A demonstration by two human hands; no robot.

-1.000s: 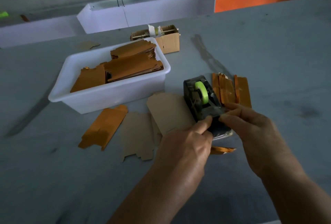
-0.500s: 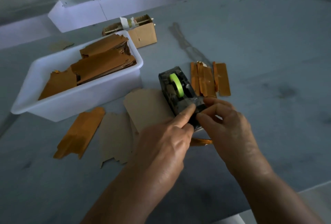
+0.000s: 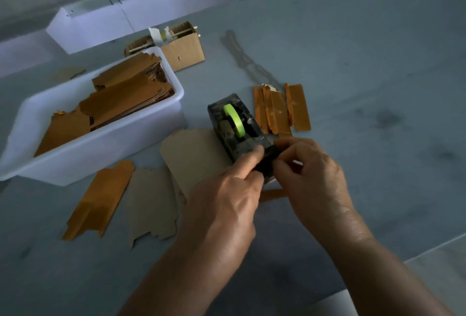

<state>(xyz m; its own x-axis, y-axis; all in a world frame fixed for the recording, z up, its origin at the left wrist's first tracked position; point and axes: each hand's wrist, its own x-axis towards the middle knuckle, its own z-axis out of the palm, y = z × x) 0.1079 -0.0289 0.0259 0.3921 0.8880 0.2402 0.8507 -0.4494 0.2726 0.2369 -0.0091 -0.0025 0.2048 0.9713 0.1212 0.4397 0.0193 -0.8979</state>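
On the table (image 3: 378, 63), straight in front of me, stands one dark tape dispenser (image 3: 228, 124) with a single green roll of tape (image 3: 234, 120) in it. I have both hands on its near end. My left hand (image 3: 227, 204) pinches that end from the left with thumb and forefinger. My right hand (image 3: 312, 171) has its fingers curled round it from the right, so the two hands almost meet. I cannot tell whether a loose end of tape lies between my fingertips.

Just right of the dispenser lies one bunch of orange strips (image 3: 281, 108). They overlap too much for me to count exactly. One more orange strip (image 3: 273, 194) pokes out from under my hands.

To my left, three flat cardboard blanks lie on the table: one orange blank (image 3: 100, 197) and two pale blanks (image 3: 151, 207), the nearer one touching the dispenser's left side.

Behind them stands one white tub (image 3: 100, 164) heaped with brown cardboard pieces (image 3: 126, 98). One small cardboard box (image 3: 184, 50) stands just beyond the tub.
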